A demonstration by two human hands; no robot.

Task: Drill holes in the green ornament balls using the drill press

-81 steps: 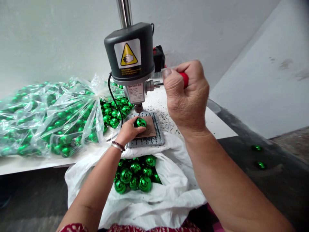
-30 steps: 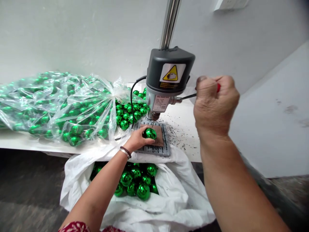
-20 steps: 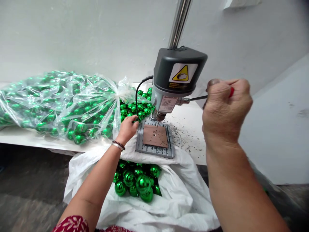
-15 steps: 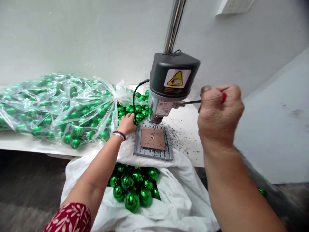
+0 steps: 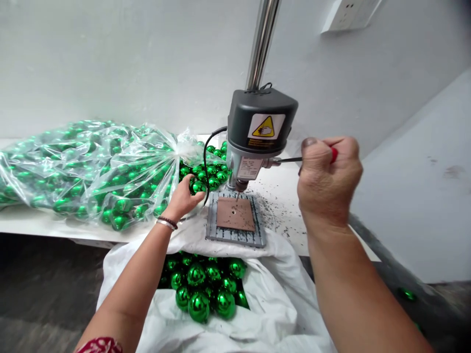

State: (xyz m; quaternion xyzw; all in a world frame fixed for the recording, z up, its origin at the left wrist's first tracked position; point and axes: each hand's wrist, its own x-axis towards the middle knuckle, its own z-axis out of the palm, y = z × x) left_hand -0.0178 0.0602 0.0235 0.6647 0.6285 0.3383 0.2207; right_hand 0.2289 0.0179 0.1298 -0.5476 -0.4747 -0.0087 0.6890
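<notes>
My left hand [image 5: 183,197] is at the near left edge of a loose pile of shiny green balls [image 5: 221,175], its thumb and fingers curved round one green ball [image 5: 198,187]. My right hand [image 5: 328,179] is closed in a fist round the red-knobbed feed lever [image 5: 290,160] of a small drill press [image 5: 261,120]. Below the chuck [image 5: 241,185], the thin bit points down above a brown board [image 5: 235,214] with a small hole. The board lies on the grey slotted base [image 5: 261,238], with no ball on it.
A tied clear bag [image 5: 91,171] full of green balls lies on the white table [image 5: 40,219] at the left. In front of the base, a white cloth sack [image 5: 272,299] holds more balls. Dark shavings dot the table. A black cable hangs left of the drill.
My left hand has drawn back slightly to the left, and its thumb now shows apart from the fingers, with a ball between them. My right hand still grips the lever. The view has shifted slightly.
</notes>
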